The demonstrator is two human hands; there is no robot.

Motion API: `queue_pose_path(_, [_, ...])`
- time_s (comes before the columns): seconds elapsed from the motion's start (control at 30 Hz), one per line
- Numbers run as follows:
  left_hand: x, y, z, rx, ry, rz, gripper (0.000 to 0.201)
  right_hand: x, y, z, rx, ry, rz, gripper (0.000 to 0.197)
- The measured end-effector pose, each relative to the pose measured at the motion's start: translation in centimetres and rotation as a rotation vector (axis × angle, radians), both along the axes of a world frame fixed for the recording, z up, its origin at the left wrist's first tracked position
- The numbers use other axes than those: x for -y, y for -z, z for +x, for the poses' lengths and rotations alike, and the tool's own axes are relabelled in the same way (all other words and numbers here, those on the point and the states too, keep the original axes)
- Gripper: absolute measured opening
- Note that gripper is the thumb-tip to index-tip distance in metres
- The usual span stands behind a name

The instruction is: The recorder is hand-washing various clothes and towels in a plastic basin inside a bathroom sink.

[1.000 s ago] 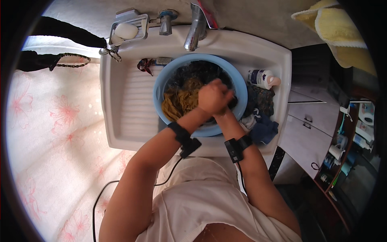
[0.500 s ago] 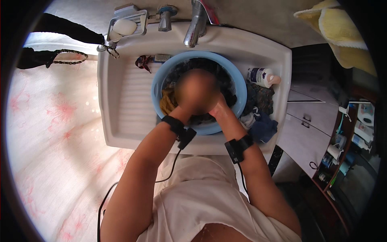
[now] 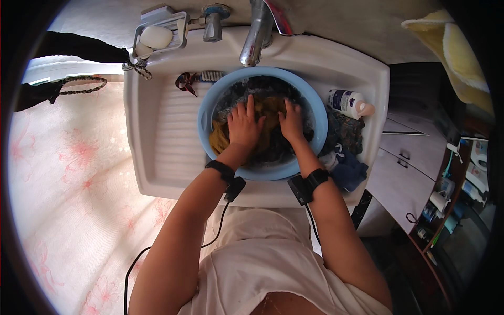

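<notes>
A light blue basin [image 3: 206,105] stands in the white sink, holding soapy water and soaked clothes. Among them are a mustard-yellow garment [image 3: 219,137] and dark cloth [image 3: 262,84]. My left hand [image 3: 244,126] lies over the yellow garment with its fingers spread, pointing away from me. To its right, my right hand [image 3: 292,121] touches the same wet cloth near the basin's right side, fingers apart and slightly bent. Neither hand grips anything that I can see. Each wrist wears a black strap with a small device and a cable.
The sink [image 3: 163,163] has a ribbed left side with a brush [image 3: 210,76] and a dark ribbon. A white bottle [image 3: 349,103] and damp clothes [image 3: 346,168] lie right of the basin. Behind it rise a faucet [image 3: 254,42] and a soap dish [image 3: 157,39]. A yellow towel [image 3: 457,52] hangs at right.
My hands were together over the basin, partly blurred. Now they are apart and spread on the cloth, and the yellow garment shows across the middle of the basin.
</notes>
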State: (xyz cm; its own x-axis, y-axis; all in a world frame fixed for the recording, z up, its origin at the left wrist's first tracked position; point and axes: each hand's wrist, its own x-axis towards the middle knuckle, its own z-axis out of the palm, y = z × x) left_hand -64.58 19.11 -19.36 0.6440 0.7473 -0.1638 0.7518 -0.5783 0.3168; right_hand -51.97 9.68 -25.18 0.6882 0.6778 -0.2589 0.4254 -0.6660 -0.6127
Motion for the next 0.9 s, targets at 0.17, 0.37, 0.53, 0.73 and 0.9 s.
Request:
queue_pose_path(0.17, [-3.1, 2.6, 1.3, -0.036, -0.084, -0.112, 0.07, -2.1, -0.3, 1.2, 0.028, -0.113, -0.16, 0.049])
queue_pose_path(0.37, [-1.3, -0.6, 2.2, 0.169, -0.056, 0.053, 0.04, 0.2, -2.7, 0.1, -0.665, 0.345, 0.428, 0.036])
queue_pose_path(0.53, [4.9, -8.6, 3.5, 0.538, 0.132, -0.139, 0.013, 0.3, -10.8, -2.6, -1.642, 0.818, 0.736, 0.041])
queue_pose_path(0.73, [6.6, -9.5, 5.7, 0.434, 0.135, -0.305, 0.026, 1.5, -5.7, -2.0, -1.178, 0.513, 0.852, 0.061])
queue_pose_path(0.9, [-1.0, -4.5, 4.9, 0.21, -0.203, -0.178, 0.033, -1.3, -8.6, -5.6, -1.513, 0.755, 0.432, 0.051])
